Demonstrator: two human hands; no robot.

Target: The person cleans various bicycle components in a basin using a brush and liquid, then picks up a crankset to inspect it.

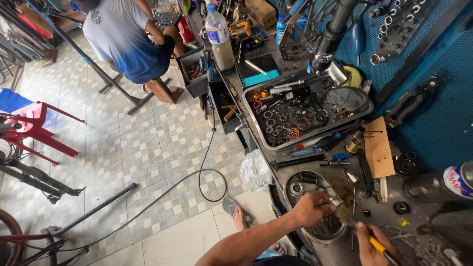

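On the tiled floor (123, 148) at the left, a red chair (34, 128) is seen, and further back a person in a grey and blue shirt (123, 39) is seated on a stool. A black cable (207, 162) is laid in a loop over the floor beside the desk (394, 221).

Near the front edge of the desk, the left hand (311, 209) is held over a round metal bowl (310, 184) with dirty liquid inside. Its fingers are clenched around a small silver metal part (336, 201), which is kept just above the bowl. To the right, the right hand (372, 244) is closed on a brush with a yellow handle (382, 246), and the tip of the brush is touching the metal part.

Further back on the desk, a grey tray (266, 133) with rings and bearings is placed, and a plastic bottle (220, 39) is standing near the far edge. A wooden board (378, 148) is lying at the right of the tray.
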